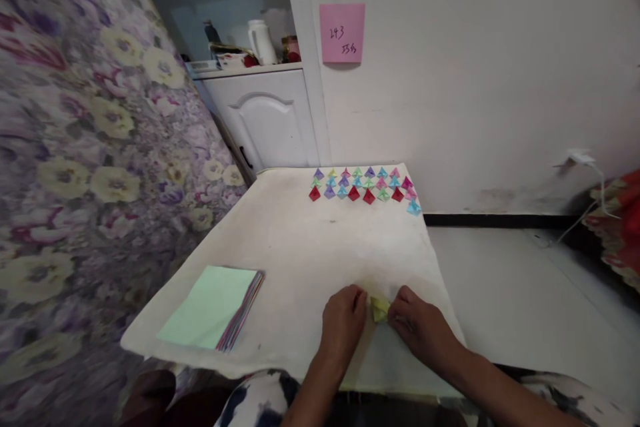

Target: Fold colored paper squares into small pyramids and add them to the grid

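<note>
Yellow folded paper (380, 309) lies on white table (295, 240), between left hand (344, 317) and right hand (419, 321). Right one nearer, pinching paper's right edge. Left one curled, bunched, just beside; cannot tell if touching.

Head view: one head-worn camera.
Faces forward and down across the tabletop (300, 250); left hand (344, 317) and right hand (421, 327) near, low in frame; wall (475, 93) farther off.
</note>
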Available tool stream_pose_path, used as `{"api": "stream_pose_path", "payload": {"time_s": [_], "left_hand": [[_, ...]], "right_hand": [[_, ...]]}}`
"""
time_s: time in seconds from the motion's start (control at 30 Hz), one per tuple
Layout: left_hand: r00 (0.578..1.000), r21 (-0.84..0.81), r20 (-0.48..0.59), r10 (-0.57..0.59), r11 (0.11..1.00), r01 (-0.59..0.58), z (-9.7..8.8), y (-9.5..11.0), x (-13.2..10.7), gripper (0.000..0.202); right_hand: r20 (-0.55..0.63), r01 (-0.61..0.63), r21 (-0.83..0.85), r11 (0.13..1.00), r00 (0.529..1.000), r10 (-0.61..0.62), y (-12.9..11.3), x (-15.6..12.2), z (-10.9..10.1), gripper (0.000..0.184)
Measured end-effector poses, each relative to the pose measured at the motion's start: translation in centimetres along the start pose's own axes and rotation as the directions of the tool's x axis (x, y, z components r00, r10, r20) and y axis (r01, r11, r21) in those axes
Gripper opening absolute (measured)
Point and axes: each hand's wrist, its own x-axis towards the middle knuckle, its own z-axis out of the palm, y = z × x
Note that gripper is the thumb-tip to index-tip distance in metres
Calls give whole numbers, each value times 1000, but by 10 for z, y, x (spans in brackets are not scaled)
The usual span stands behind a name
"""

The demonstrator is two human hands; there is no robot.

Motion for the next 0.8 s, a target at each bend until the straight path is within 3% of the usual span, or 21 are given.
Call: {"api": "stream_pose_path", "payload": {"time_s": [0.13,0.27,0.5,0.8], "left_hand": [[1000,-3,10,17,1000,-17,-3,-2,2,27],[999,-4,30,17,1000,-17,-7,1,4,29],[997,-23,74,-23,999,25,-10,6,5,29],[990,-6,134,-38,999,39,-10,11,8,29]], "right_hand": [[-34,-27,1,1000,999,27,0,7,-2,12],[-178,-67,21,998,982,70,10,23,-16,11],[-406,-202,-36,979,898,170,47,54,-41,13],[-549,-394,-78,916,784,291,101,103,-67,13]]}}
